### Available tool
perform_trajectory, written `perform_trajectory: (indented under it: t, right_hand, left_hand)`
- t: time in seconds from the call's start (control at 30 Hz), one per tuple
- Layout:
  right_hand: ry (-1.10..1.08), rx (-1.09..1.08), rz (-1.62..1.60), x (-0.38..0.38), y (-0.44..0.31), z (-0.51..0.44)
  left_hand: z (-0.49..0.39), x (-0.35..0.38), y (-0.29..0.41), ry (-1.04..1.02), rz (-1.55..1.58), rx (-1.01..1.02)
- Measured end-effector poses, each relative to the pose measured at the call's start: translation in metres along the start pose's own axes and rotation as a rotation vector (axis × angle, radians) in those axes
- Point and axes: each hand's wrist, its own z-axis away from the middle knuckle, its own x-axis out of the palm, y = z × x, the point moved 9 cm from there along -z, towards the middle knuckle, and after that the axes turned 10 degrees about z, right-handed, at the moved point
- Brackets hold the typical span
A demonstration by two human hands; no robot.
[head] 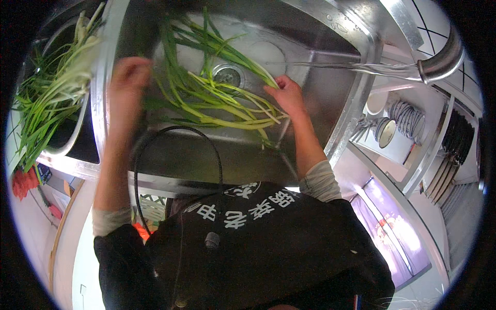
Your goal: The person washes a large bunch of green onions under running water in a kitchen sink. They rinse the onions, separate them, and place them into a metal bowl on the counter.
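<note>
My right hand [290,99] pinches the pale root end of a few green scallions [236,54]. Their leaves stretch up and left across the steel sink basin [329,102]. More scallions [217,106] lie in a loose bundle below and left of that hand, over the bottom near the round drain [228,75]. My left hand [131,75] is motion-blurred above the basin's left side, close to the leaf tips. Whether its fingers hold anything cannot be told.
Water runs from a curved metal faucet [441,62] into the basin. A larger heap of scallions [58,93] lies on the left, by a round container rim [79,131]. A black hose or cable [135,166] loops over the front edge. Stacked dishes [407,122] stand at right.
</note>
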Motion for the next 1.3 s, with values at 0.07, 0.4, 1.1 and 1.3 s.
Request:
perform_trajectory:
  t: [0.07, 0.4, 1.1, 1.3]
  right_hand:
    - [-0.023, -0.032, -0.081, -0.012, -0.021, 0.0]
    - [-0.062, 0.137, -0.564, -0.018, 0.009, -0.019]
    - [-0.421, 0.276, -0.594, 0.006, -0.03, 0.005]
    - [-0.416, 0.312, -0.655, 0.011, -0.017, -0.009]
  left_hand:
    - [0.007, 0.102, -0.042, -0.342, 0.112, -0.222]
    - [-0.002, 0.322, -0.14, -0.346, 0.923, -0.778]
    - [-0.053, 0.299, -0.134, -0.21, 0.855, -0.548]
    - [-0.011, 0.347, -0.129, -0.59, 0.879, -0.694]
